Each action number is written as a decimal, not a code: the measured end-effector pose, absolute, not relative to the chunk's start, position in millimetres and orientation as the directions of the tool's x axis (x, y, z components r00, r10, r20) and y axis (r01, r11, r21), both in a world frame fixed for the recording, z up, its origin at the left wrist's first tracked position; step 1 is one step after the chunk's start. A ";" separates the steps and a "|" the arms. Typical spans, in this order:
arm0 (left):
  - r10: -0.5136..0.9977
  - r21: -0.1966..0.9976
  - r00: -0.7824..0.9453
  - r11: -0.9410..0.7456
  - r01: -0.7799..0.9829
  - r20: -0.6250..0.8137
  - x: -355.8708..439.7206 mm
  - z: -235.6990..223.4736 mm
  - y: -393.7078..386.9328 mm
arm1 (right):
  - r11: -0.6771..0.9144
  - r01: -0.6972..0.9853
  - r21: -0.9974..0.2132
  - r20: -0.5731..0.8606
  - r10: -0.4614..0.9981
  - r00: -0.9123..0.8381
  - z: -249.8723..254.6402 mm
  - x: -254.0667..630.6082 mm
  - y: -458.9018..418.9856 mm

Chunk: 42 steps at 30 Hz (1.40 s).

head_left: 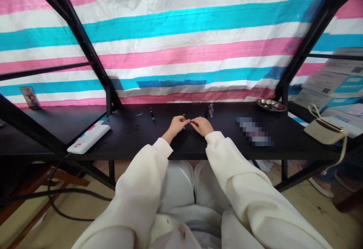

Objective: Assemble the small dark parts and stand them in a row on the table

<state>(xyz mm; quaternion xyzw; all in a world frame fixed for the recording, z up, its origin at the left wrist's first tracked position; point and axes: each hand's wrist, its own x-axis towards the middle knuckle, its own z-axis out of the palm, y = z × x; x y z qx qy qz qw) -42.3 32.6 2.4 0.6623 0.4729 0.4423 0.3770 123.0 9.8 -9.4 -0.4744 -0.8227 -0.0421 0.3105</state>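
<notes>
My left hand [177, 125] and my right hand [203, 126] meet above the black table [136, 139], fingertips pinched close together. Between them shows a small dark, thin piece [194, 123], too small to make out in kind. Behind the hands lie a bunch of small clear and silvery pieces [211, 110] and, to the left, a short dark stick-like item [152, 114] with a light tip. A tiny white twisted strand [139, 114] rests further left.
A white power strip-like box [89, 139] lies at the table's left end. On the right are a shiny metal dish [271, 105], a blurred-out flat item [254, 131] and a cream pouch [324, 131]. Black frame bars [85, 44] slant up at both sides before a striped sheet [193, 52].
</notes>
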 end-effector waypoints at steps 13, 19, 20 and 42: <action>0.857 0.590 -0.398 0.144 0.794 0.326 -142.2 10.0 65.4 | 0.518 0.798 -0.308 0.501 0.802 -0.326 -11.9 124.0 10.6; 0.852 0.546 -0.463 0.275 0.792 0.243 -141.2 11.6 65.2 | 0.524 0.785 -0.331 0.525 0.793 -0.308 -13.6 125.0 11.6; 0.849 0.530 -0.475 0.300 0.793 0.231 -140.3 12.7 65.6 | 0.526 0.782 -0.334 0.529 0.791 -0.307 -13.9 125.1 11.8; 0.954 0.148 -0.132 0.095 0.984 0.268 -128.9 21.9 62.2 | 0.207 0.661 -0.722 0.641 0.558 0.526 -3.5 139.6 11.7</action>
